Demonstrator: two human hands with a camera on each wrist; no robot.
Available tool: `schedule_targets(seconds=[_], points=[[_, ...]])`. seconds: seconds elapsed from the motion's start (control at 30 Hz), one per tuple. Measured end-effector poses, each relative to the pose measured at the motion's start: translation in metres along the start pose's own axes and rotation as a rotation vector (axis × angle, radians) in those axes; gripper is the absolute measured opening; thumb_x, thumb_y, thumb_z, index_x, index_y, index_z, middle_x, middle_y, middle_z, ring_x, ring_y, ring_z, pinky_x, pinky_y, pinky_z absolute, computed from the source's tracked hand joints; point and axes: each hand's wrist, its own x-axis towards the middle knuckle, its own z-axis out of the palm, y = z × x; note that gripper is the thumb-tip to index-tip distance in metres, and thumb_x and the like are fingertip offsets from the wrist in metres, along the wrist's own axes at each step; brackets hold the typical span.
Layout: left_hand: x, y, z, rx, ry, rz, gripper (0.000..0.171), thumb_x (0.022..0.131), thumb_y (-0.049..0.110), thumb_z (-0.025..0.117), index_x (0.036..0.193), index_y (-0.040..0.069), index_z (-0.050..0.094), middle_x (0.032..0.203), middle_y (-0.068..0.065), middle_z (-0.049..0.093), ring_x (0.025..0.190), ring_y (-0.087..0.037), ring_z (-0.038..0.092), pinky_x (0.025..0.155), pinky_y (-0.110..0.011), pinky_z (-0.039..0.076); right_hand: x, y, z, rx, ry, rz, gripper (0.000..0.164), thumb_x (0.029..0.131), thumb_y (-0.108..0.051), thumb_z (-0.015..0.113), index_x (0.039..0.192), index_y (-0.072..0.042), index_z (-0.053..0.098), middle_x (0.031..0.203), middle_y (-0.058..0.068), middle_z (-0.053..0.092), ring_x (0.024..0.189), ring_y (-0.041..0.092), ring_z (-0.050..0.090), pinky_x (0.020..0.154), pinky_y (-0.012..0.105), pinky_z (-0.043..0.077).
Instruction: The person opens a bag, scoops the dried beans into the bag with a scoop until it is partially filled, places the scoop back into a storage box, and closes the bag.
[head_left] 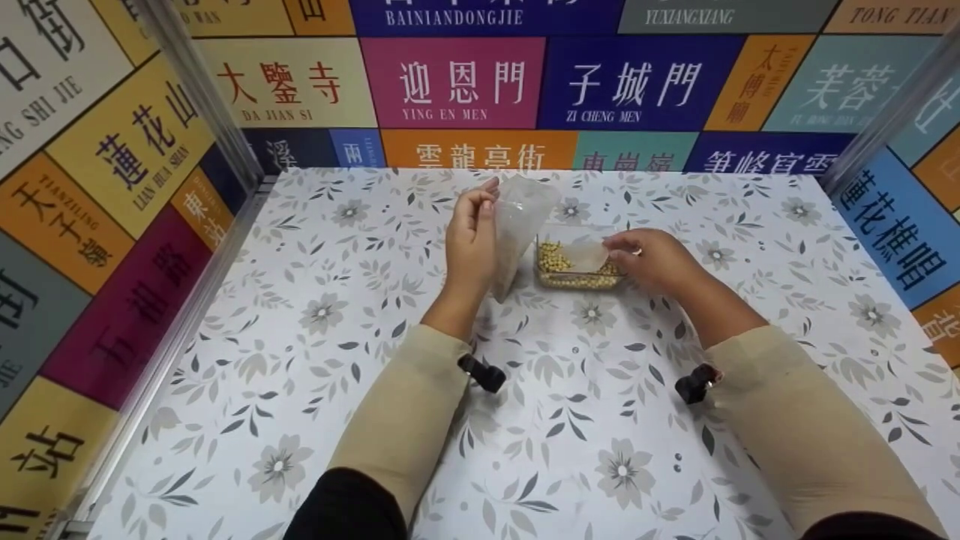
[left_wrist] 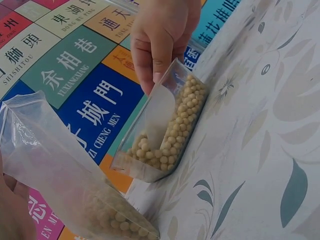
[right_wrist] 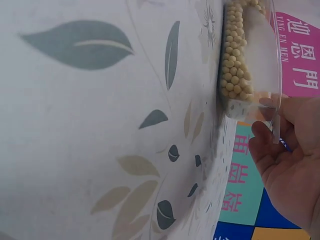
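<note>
My left hand holds up a clear plastic zip bag by its side. Soybeans lie in the bag's bottom corner, as the left wrist view shows. Just right of it on the table stands a clear rectangular container with soybeans in it. At the container's right end, my right hand pinches the end of a whitish translucent scoop-like piece. That piece reaches down into the beans, and its lower edge is hidden among them. In the right wrist view, thumb and fingers meet at the container's rim.
A table with a white floral cover spreads under both arms. Colourful panels with printed characters stand behind it and along both sides. A small black device is strapped at each wrist.
</note>
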Motion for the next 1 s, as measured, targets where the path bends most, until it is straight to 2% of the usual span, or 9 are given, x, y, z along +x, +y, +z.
schedule_targets(seconds=[0.2, 0.37, 0.63, 0.83, 1.0], points=[[-0.001, 0.001, 0.0, 0.003, 0.0, -0.006, 0.023, 0.115, 0.016, 0.045, 0.12, 0.0, 0.059, 0.151, -0.003, 0.066, 0.143, -0.014, 0.061, 0.122, -0.024, 0.046, -0.003, 0.002, 0.0, 0.025, 0.021, -0.008, 0.036, 0.111, -0.023, 0.057, 0.144, -0.013, 0.067, 0.153, 0.018, 0.061, 0.141, 0.041, 0.056, 0.113, 0.06, 0.049], [-0.001, 0.001, 0.0, -0.007, -0.003, -0.002, 0.023, 0.115, 0.016, 0.045, 0.12, -0.001, 0.059, 0.151, -0.004, 0.065, 0.143, -0.014, 0.061, 0.122, -0.024, 0.046, -0.009, 0.006, -0.002, 0.042, 0.047, 0.006, 0.037, 0.112, -0.029, 0.057, 0.145, -0.016, 0.066, 0.156, 0.015, 0.059, 0.138, 0.04, 0.058, 0.11, 0.059, 0.051], [-0.001, 0.002, 0.0, 0.002, -0.001, -0.005, 0.02, 0.115, 0.016, 0.045, 0.118, 0.003, 0.06, 0.151, -0.004, 0.066, 0.143, -0.014, 0.061, 0.123, -0.024, 0.046, -0.017, 0.016, -0.008, 0.097, 0.146, 0.024, 0.038, 0.112, -0.03, 0.058, 0.145, -0.014, 0.066, 0.156, 0.018, 0.059, 0.137, 0.04, 0.057, 0.113, 0.058, 0.047], [-0.001, 0.001, -0.001, -0.009, -0.004, 0.001, 0.019, 0.115, 0.016, 0.045, 0.116, 0.004, 0.059, 0.151, -0.006, 0.066, 0.145, -0.013, 0.059, 0.123, -0.025, 0.045, -0.023, 0.023, -0.008, 0.174, 0.128, 0.068, 0.041, 0.112, -0.036, 0.057, 0.147, -0.017, 0.064, 0.156, 0.014, 0.06, 0.143, 0.037, 0.054, 0.117, 0.056, 0.046], [-0.001, 0.001, 0.0, -0.032, -0.009, 0.001, 0.018, 0.115, 0.017, 0.045, 0.116, 0.005, 0.059, 0.151, -0.004, 0.066, 0.145, -0.013, 0.058, 0.122, -0.026, 0.046, -0.026, 0.022, -0.011, 0.165, 0.117, 0.08, 0.042, 0.112, -0.04, 0.056, 0.148, -0.02, 0.063, 0.157, 0.012, 0.059, 0.145, 0.037, 0.053, 0.117, 0.058, 0.046]])
